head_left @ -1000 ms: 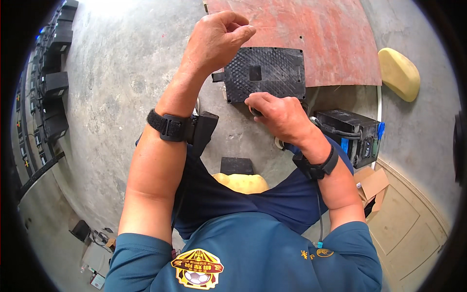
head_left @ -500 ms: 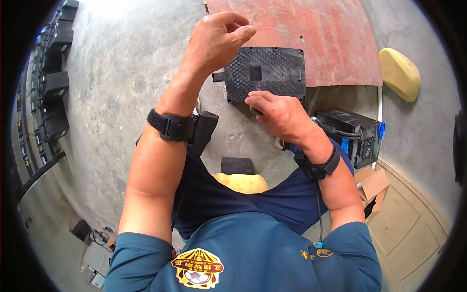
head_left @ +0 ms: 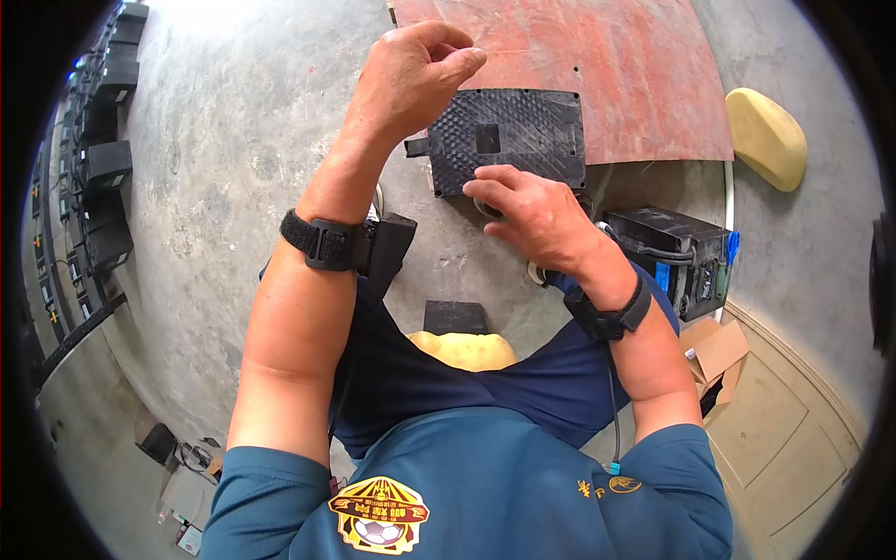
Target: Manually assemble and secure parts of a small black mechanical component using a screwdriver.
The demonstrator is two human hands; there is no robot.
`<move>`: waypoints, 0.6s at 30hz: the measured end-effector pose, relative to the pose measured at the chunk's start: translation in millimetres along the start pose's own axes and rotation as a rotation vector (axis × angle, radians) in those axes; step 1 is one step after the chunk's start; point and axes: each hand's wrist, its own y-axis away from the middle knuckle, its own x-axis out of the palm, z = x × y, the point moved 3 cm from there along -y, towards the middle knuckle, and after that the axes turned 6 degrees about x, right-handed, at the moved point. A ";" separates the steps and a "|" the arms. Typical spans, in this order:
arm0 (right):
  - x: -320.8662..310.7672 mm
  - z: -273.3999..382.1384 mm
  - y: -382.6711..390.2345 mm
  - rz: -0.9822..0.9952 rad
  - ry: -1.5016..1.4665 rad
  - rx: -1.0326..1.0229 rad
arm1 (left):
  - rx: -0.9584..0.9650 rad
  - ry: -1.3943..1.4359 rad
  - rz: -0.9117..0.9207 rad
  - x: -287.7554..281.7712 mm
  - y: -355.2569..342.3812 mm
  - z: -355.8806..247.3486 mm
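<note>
A black textured panel (head_left: 537, 135) with a square patch in its middle lies over the edge of a red board (head_left: 644, 84). My left hand (head_left: 415, 75) is above its upper-left corner, fingers curled into a pinch; what they hold, if anything, is hidden. My right hand (head_left: 532, 210) is at the panel's lower edge, its fingers bent but apart, over a dark round piece that is partly hidden beneath them. Both wrists wear black straps. Below the panel, between my legs, are a dark block (head_left: 455, 315) and a yellow cushion (head_left: 462, 347).
A black battery-like case (head_left: 667, 257) with cables and a blue piece stands at right, above an open cardboard box (head_left: 711, 364). A loose yellow cushion (head_left: 765, 140) lies at upper right. Rows of black units (head_left: 107, 163) line the left wall.
My right hand has lifted slightly toward the top of the picture, and its fingers have spread a little. My left hand has hardly moved.
</note>
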 end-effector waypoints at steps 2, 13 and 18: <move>1.1 1.0 0.7 0.032 0.029 -0.041 | 0.026 -0.020 -0.010 -1.3 0.1 -0.7; -0.1 -2.0 -1.9 0.019 0.113 0.064 | 0.006 -0.029 0.003 -0.5 0.1 -0.9; -1.5 -0.1 -0.9 -0.008 -0.043 0.001 | -0.008 0.013 0.008 -0.3 0.8 -1.5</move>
